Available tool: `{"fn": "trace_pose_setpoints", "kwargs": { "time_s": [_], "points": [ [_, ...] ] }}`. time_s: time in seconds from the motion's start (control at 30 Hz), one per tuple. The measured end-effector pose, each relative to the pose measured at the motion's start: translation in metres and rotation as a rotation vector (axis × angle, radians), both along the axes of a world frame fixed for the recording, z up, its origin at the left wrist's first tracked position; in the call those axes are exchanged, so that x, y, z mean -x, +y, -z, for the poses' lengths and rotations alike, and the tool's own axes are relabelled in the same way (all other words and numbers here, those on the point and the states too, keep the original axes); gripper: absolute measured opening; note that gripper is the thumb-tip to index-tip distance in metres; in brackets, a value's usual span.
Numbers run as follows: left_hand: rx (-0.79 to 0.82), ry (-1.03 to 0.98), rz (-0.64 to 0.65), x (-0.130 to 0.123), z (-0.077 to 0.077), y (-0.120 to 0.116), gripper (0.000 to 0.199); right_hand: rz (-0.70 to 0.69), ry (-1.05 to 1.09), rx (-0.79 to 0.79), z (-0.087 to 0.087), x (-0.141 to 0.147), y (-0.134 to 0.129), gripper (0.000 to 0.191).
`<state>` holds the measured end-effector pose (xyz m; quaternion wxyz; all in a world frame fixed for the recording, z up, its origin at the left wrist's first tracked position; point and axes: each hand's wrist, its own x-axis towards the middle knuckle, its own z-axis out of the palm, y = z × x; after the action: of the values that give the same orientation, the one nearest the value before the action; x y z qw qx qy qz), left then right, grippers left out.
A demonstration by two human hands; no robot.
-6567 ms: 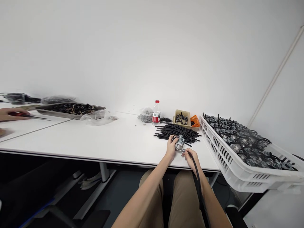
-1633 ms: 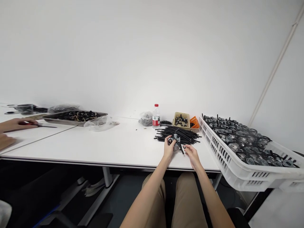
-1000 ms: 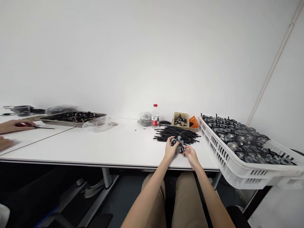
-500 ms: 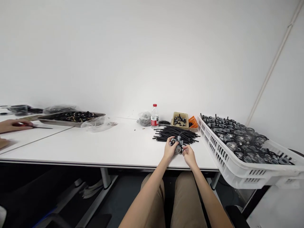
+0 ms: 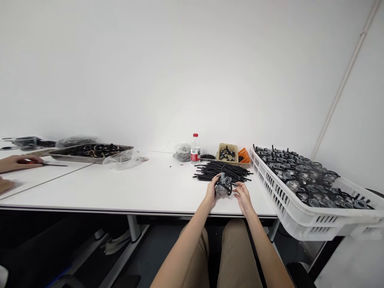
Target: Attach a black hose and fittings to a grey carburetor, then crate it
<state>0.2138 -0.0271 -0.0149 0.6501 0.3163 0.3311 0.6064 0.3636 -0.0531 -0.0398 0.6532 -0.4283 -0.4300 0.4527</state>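
Observation:
A metal carburetor-like part (image 5: 223, 186) with a black hose is held just above the front of the white table. My left hand (image 5: 211, 190) grips it from its left side. My right hand (image 5: 243, 197) is at the right of the part, its fingers bent near the end of the black hose; whether the fingertips pinch the hose is too small to tell. Right behind the part lies a loose pile of black tubes (image 5: 234, 172).
On the right stands a white crate (image 5: 303, 218) filled with similar parts. Behind the tubes are a beige tray (image 5: 218, 157), an orange basket (image 5: 245, 155) and a bottle (image 5: 195, 150). At left, another person's hand (image 5: 22, 162) holds a screwdriver near a metal tray (image 5: 61, 157).
The part has turned in my left hand, so its round opening now faces up and outward. My right hand has shifted slightly right, away from the part's body.

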Motion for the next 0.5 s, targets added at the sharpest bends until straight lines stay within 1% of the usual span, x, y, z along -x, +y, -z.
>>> {"fn": "trace_pose_setpoints", "kwargs": {
  "time_s": [0.1,0.2,0.3,0.4,0.5],
  "points": [
    [0.080,-0.057,0.080,0.006,-0.005,-0.003,0.043,-0.023,0.037,0.003,-0.002,0.002,-0.002,0.021],
    [0.093,-0.096,0.177,0.010,-0.009,-0.008,0.054,-0.043,0.055,0.001,-0.004,0.003,-0.003,0.028],
    [0.096,-0.086,0.256,0.010,-0.008,-0.009,0.060,-0.052,0.059,-0.005,-0.004,0.003,-0.004,0.033],
    [0.093,-0.047,0.257,0.004,-0.001,-0.006,0.060,-0.060,0.045,-0.011,-0.004,0.003,-0.004,0.037],
    [0.067,0.008,0.193,-0.003,0.007,-0.001,0.054,-0.072,0.005,-0.028,-0.003,0.005,-0.003,0.044]
  ]
}}
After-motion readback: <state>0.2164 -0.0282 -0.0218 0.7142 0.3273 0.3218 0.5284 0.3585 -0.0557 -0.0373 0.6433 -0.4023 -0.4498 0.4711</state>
